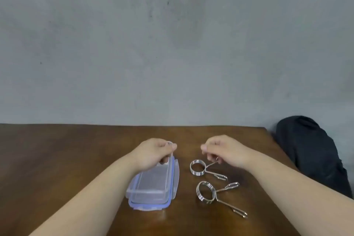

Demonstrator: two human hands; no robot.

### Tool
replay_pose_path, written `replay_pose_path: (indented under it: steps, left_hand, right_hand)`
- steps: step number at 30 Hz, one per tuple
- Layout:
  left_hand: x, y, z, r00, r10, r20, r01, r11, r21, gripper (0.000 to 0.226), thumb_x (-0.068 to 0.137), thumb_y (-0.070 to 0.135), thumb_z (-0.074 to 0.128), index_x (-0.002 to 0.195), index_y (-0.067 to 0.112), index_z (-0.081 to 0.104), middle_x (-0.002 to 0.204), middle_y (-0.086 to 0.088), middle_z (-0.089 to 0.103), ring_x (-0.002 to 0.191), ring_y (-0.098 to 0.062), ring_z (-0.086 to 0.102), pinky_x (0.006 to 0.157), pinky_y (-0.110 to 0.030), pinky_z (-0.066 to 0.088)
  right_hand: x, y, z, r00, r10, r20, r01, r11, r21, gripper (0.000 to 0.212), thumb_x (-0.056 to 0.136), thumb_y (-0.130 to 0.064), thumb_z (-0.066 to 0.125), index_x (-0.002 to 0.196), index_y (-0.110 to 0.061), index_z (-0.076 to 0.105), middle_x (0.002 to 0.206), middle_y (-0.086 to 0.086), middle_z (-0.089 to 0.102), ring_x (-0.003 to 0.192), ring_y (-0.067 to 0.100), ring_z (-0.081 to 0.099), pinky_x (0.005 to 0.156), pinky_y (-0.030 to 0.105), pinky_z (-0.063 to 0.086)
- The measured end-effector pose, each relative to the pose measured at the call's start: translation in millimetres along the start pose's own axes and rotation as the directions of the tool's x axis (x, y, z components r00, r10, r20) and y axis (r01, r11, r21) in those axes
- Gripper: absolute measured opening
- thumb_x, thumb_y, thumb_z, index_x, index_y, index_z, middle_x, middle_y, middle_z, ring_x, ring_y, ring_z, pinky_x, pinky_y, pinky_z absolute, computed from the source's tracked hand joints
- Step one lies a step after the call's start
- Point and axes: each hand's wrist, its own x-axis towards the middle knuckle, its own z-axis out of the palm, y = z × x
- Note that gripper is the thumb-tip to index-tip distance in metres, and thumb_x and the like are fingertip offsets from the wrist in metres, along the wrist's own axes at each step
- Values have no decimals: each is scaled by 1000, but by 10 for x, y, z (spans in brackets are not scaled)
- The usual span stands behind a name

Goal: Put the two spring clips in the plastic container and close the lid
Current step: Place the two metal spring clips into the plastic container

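Left hand point(153, 154) pinches container point(151, 184) far wall, table point(76, 159) centre. Right hand point(224, 151) pinches far clip point(206, 168) handle, 3 o'clock. Near clip point(216, 196) free. Likely stiff, slick steel; grip handles.

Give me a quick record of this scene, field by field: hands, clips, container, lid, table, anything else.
left hand: gripping the far rim of the container
right hand: pinching a handle of the far clip
far clip: on the table, not in the container
near clip: lying on the table, untouched
container: clear plastic, open, no clips inside
lid: blue-trimmed, under the container
table: brown wood
other: dark bag at the right edge
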Motion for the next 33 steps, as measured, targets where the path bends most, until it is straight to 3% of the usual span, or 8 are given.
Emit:
replay_pose_path:
  steps: [3,7,12,17,20,23,30,33]
  left_hand:
    - [-159,-173,190,994,-73,-79,97,924,369,44,92,63,51,77,22,56,72,9,65,67,-12,59,66,-29,44]
    - [-341,-270,494,986,-105,-127,160,806,570,42,90,67,49,108,30,59,69,10,61,72,-10,62,60,-27,41]
    - [-445,-307,685,978,-75,-196,183,764,619,41,95,52,51,127,26,56,98,4,74,95,-19,69,74,-31,53]
    - [-543,-340,712,988,-30,-154,124,747,653,27,102,35,45,120,23,59,84,5,66,73,-14,58,63,-24,42]
    - [-616,-350,690,991,20,-135,81,710,700,19,103,29,41,90,23,54,68,6,53,63,-13,51,59,-24,40]
    - [-695,-364,661,989,52,-138,68,670,739,38,101,26,41,65,26,30,58,5,38,53,-14,39,56,-27,32]
    - [-821,-524,552,990,124,-68,-5,512,859,29,85,14,48,64,24,31,55,4,37,58,-22,39,81,-24,31]
    - [-869,-634,452,990,118,-79,8,510,860,20,79,9,46,85,25,57,63,5,50,71,-21,48,103,-26,33]
  right_hand:
    - [-172,143,192,996,1,84,38,891,-452,35,86,-54,71,105,-26,75,92,-11,72,82,2,65,80,26,54]
    - [-332,302,437,984,4,178,130,670,-731,70,85,-65,61,145,-29,52,134,-7,60,126,16,53,104,37,46]
    - [-391,407,619,989,29,147,113,497,-860,55,87,-63,58,126,-23,57,120,-2,63,115,25,60,97,41,45]
    - [-409,530,668,993,62,98,48,554,-831,59,84,-61,64,130,-25,56,120,-1,63,114,24,61,94,39,47]
    - [-404,553,690,995,69,74,21,575,-818,60,81,-59,66,129,-24,57,121,-2,64,116,25,59,97,39,45]
    - [-414,542,664,989,135,53,-41,611,-791,53,77,-56,69,116,-22,58,111,-1,67,108,25,57,85,36,41]
    - [-440,557,609,956,265,127,-110,724,-681,51,69,-45,76,106,-28,46,86,-8,58,81,14,59,64,34,48]
    - [-454,553,547,951,269,154,-121,778,-617,48,68,-42,79,103,-27,49,83,-7,60,72,11,57,60,30,45]
